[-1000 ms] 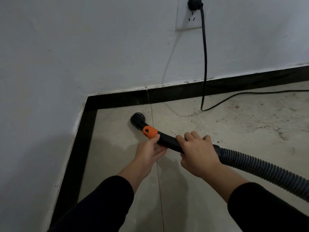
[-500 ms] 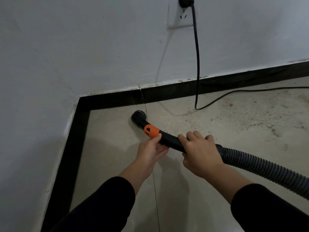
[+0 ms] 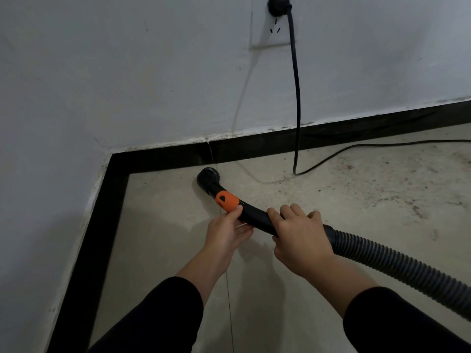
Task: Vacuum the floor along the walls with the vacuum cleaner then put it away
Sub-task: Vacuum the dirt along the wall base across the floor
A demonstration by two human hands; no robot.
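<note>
A black vacuum wand (image 3: 256,216) with an orange collar (image 3: 226,201) points at the floor near the room corner. Its round nozzle end (image 3: 208,177) sits on the beige tile just in front of the black baseboard (image 3: 254,149). My left hand (image 3: 226,231) holds the wand from below, thumb against the orange collar. My right hand (image 3: 299,233) grips the wand from above, where it joins the ribbed grey hose (image 3: 397,263). The hose runs off to the lower right. The vacuum's body is out of view.
A black power cord (image 3: 295,98) hangs from a plug in the wall socket (image 3: 279,6) and trails right across the floor. Dirt specks (image 3: 382,189) cover the tiles right of the nozzle. White walls meet in a corner at left.
The nozzle has crept closer to the back baseboard and slightly right along it. Both hands keep the same hold on the wand.
</note>
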